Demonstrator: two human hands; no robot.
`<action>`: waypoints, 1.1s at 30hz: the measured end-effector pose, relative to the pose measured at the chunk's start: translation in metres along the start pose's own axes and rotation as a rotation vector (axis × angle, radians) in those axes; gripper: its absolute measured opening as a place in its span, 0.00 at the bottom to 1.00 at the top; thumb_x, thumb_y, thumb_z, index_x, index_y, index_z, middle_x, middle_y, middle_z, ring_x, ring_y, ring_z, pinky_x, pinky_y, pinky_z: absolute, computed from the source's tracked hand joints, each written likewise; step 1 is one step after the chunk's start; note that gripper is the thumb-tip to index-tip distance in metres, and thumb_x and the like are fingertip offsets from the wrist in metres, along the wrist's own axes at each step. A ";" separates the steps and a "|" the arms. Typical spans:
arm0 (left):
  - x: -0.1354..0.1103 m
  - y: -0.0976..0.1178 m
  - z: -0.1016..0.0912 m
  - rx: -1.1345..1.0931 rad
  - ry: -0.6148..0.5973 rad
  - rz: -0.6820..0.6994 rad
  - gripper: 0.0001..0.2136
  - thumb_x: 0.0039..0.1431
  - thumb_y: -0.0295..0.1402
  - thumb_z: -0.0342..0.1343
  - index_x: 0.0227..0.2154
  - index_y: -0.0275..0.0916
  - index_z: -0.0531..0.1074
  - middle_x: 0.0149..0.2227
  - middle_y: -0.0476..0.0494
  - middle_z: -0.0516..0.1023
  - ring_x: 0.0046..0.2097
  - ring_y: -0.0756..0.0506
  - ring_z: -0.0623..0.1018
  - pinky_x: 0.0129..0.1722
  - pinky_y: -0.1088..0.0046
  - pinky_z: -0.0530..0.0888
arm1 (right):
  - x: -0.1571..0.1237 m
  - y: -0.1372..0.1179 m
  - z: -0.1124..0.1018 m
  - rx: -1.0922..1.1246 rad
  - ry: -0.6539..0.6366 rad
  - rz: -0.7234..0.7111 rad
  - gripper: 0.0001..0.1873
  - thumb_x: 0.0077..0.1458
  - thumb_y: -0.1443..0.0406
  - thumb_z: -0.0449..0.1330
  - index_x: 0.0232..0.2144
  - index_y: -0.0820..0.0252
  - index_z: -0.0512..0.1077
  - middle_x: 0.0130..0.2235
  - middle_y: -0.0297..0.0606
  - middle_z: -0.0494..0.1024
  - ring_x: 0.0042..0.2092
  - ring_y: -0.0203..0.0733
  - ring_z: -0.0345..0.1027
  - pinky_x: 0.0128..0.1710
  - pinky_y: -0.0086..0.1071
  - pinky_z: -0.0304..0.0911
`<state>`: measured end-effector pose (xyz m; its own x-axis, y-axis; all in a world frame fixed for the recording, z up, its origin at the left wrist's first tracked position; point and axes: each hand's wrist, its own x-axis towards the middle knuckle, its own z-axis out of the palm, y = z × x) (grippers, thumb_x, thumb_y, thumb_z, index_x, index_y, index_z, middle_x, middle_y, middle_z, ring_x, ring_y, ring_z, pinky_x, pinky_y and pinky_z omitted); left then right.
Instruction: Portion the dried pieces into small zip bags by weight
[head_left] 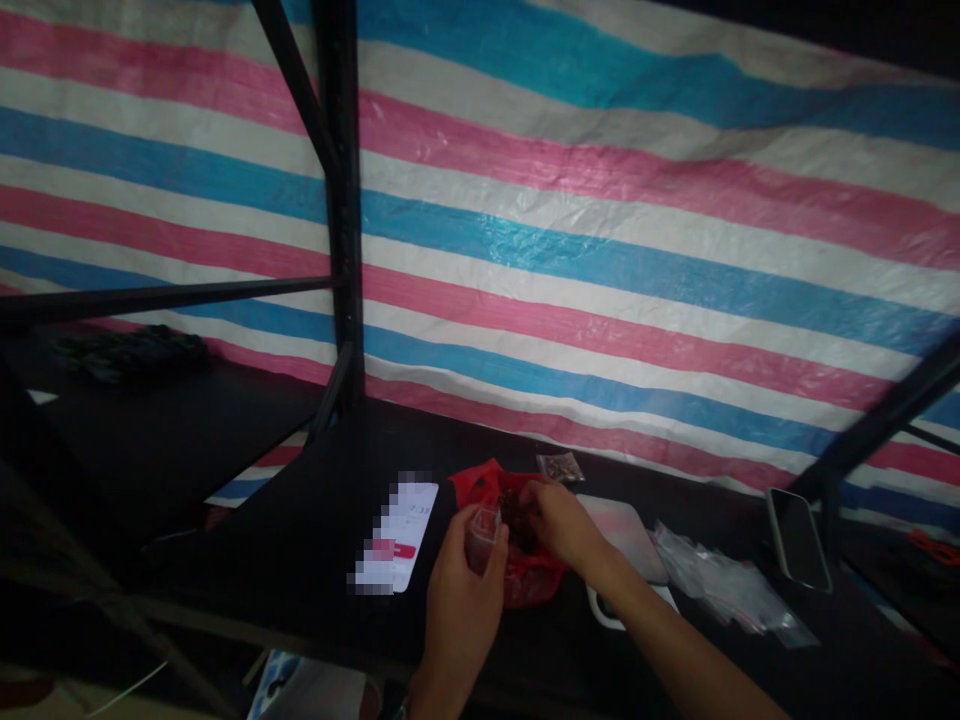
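My left hand (466,588) is closed round a small clear plastic bag (484,532), holding it up beside a red plastic bag (487,487) that lies open on the black table (315,520). My right hand (561,522) reaches into the red bag with its fingers pinched on small dark pieces (516,515). What exactly the pieces are is too dim to make out.
A white card (401,535) lies left of the red bag. Behind it sits a small filled clear bag (560,466). To the right are a flat white scale (626,535), a heap of empty clear bags (724,585) and a phone (799,538). Black rack posts (341,200) stand before a striped tarp (637,230).
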<state>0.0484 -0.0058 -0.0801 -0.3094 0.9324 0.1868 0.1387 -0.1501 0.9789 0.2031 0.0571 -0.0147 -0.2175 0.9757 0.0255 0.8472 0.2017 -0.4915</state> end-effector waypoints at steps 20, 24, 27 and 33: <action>0.006 -0.006 0.006 -0.134 0.062 0.063 0.22 0.63 0.48 0.61 0.54 0.41 0.73 0.49 0.38 0.83 0.50 0.37 0.82 0.50 0.56 0.78 | -0.005 0.015 0.002 0.891 -0.287 0.255 0.22 0.40 0.59 0.77 0.38 0.59 0.80 0.36 0.35 0.84 0.38 0.39 0.79 0.44 0.34 0.74; 0.013 -0.004 0.004 0.152 0.063 0.237 0.17 0.66 0.45 0.59 0.53 0.43 0.75 0.50 0.38 0.84 0.52 0.34 0.81 0.52 0.51 0.77 | -0.017 0.020 -0.025 1.050 -0.211 0.303 0.29 0.35 0.57 0.82 0.41 0.58 0.79 0.41 0.37 0.85 0.43 0.40 0.81 0.53 0.36 0.73; 0.017 -0.004 0.009 0.317 0.017 0.397 0.14 0.68 0.39 0.56 0.53 0.42 0.76 0.50 0.38 0.85 0.50 0.35 0.83 0.52 0.52 0.77 | -0.024 0.019 -0.045 1.088 -0.150 0.291 0.31 0.36 0.57 0.83 0.42 0.59 0.79 0.42 0.40 0.86 0.44 0.41 0.81 0.55 0.36 0.72; 0.017 -0.001 0.030 0.465 0.004 0.534 0.16 0.67 0.31 0.56 0.55 0.41 0.73 0.51 0.37 0.85 0.51 0.36 0.84 0.52 0.55 0.76 | -0.029 0.007 -0.054 0.803 -0.039 0.096 0.20 0.46 0.59 0.76 0.41 0.60 0.79 0.42 0.40 0.85 0.43 0.43 0.80 0.49 0.36 0.72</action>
<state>0.0712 0.0200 -0.0802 -0.0904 0.7693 0.6325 0.6597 -0.4295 0.6167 0.2415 0.0348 0.0285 -0.1909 0.9790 -0.0722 0.2595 -0.0206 -0.9655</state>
